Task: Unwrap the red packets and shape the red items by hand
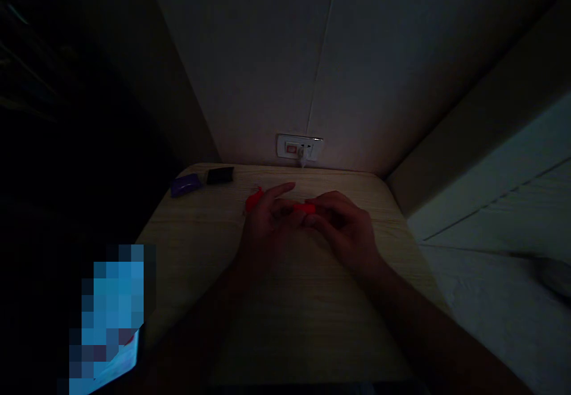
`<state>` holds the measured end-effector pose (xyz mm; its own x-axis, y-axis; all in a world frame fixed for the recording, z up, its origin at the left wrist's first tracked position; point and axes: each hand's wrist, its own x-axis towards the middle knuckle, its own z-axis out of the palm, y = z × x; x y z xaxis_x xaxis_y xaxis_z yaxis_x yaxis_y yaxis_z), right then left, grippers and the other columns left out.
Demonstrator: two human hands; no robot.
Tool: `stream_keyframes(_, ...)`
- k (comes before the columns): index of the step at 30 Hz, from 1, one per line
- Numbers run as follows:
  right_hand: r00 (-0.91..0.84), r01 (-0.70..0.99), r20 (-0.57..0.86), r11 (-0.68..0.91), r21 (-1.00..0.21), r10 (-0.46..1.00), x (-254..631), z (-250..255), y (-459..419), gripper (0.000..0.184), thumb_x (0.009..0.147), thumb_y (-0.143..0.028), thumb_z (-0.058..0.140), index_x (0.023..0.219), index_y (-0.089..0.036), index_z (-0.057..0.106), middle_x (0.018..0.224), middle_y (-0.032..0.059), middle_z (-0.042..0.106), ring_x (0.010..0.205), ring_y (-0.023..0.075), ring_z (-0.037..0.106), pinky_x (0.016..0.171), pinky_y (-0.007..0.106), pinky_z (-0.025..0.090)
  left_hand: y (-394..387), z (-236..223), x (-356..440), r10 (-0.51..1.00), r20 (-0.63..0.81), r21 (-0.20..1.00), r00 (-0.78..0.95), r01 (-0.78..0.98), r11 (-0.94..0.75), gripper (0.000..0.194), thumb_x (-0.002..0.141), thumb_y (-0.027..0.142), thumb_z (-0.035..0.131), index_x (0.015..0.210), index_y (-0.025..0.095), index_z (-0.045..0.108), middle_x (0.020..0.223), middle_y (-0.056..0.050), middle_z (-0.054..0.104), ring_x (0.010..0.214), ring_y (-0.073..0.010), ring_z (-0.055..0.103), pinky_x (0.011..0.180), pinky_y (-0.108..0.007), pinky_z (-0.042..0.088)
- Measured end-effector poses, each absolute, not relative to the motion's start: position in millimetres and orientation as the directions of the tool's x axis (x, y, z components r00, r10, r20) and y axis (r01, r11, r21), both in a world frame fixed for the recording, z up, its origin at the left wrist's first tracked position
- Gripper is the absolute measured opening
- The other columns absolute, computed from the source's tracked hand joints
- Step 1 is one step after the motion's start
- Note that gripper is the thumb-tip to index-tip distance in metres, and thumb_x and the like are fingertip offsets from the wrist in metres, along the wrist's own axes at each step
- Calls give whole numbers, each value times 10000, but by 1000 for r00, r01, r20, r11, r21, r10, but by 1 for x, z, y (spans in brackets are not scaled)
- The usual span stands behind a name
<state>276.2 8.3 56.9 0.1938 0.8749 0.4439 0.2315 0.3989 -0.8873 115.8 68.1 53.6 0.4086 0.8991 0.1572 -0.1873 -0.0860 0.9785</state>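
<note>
Both hands meet above the middle of a light wooden tabletop [276, 300]. Between them is a small bright red piece [304, 208], too dim to name by kind. My left hand [270, 219] pinches its left end, with the index finger stretched out above. On the other end, the thumb and fingers of my right hand [345, 225] are closed. Just left of my left hand lies another red thing [254, 199], soft-looking and partly hidden behind that hand.
A purple packet [185, 185] and a black flat thing [220, 175] lie at the back left. A wall socket [299, 147] with a switch and a plug sits behind the table. At the lower left glows a screen [120, 362], partly blurred out.
</note>
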Motion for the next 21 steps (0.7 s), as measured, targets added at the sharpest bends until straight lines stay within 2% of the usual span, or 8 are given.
stream_keyframes(4, 233, 246, 406, 351, -904, 883, 278, 58, 8, 122, 900, -330, 766, 967, -229, 774, 942, 54, 683, 819, 180, 672, 704, 311, 584, 69, 57, 118, 893, 71, 968, 444, -246, 45, 391, 665, 342, 903, 992, 189, 754, 930, -66, 810, 858, -247, 776, 775, -357, 642)
stream_keyframes(8, 226, 107, 326, 310, -945, 918, 274, 60, 7, 179, 876, -375, 786, 939, -209, 758, 895, 44, 692, 739, 162, 675, 662, 298, 587, 66, 61, 120, 904, 93, 978, 417, -207, -6, 209, 743, 308, 853, 904, 193, 785, 853, -44, 810, 786, -217, 767, 756, -341, 637)
stream_keyframes(10, 221, 32, 292, 292, -956, 930, 272, 60, 7, 250, 851, -391, 807, 1027, -224, 747, 911, 36, 705, 743, 159, 689, 684, 304, 604, 66, 62, 119, 908, 113, 983, 403, -181, -42, 153, 790, 305, 818, 899, 200, 793, 870, -40, 811, 811, -206, 764, 768, -318, 626)
stream_keyframes(12, 228, 26, 286, 288, -957, 931, 270, 59, 8, 344, 812, -401, 841, 1102, -243, 744, 941, 33, 709, 754, 157, 696, 687, 304, 614, 66, 62, 118, 907, 121, 986, 403, -152, -64, 131, 824, 306, 794, 905, 203, 798, 896, -41, 811, 838, -196, 759, 777, -293, 612)
stream_keyframes(14, 235, 74, 310, 301, -951, 921, 270, 57, 9, 333, 796, -396, 855, 1081, -247, 772, 958, 40, 708, 769, 159, 696, 681, 302, 615, 66, 60, 117, 905, 129, 987, 407, -141, -77, 130, 845, 311, 782, 917, 204, 796, 905, -40, 807, 848, -184, 749, 778, -273, 596)
stream_keyframes(17, 237, 169, 356, 323, -931, 904, 273, 55, 9, 209, 841, -390, 818, 978, -233, 806, 949, 62, 722, 777, 172, 693, 671, 313, 610, 65, 55, 121, 904, 140, 975, 404, -215, -54, 141, 852, 318, 782, 933, 204, 773, 900, -33, 790, 829, -171, 732, 764, -260, 578)
stream_keyframes(19, 257, 255, 401, 339, -906, 879, 275, 56, 8, 174, 878, -360, 784, 996, -233, 801, 955, 68, 729, 774, 179, 692, 668, 324, 607, 63, 54, 126, 912, 105, 940, 397, -339, 39, 181, 867, 346, 765, 983, 209, 741, 904, -28, 773, 822, -174, 727, 757, -272, 578)
stream_keyframes(21, 275, 400, 506, 382, -833, 817, 275, 59, 6, 151, 898, -295, 763, 1037, -239, 787, 967, 68, 722, 792, 187, 687, 691, 340, 606, 60, 58, 131, 914, 25, 843, 404, -500, 198, 228, 921, 396, 690, 1052, 210, 705, 908, -29, 757, 809, -177, 723, 757, -294, 583)
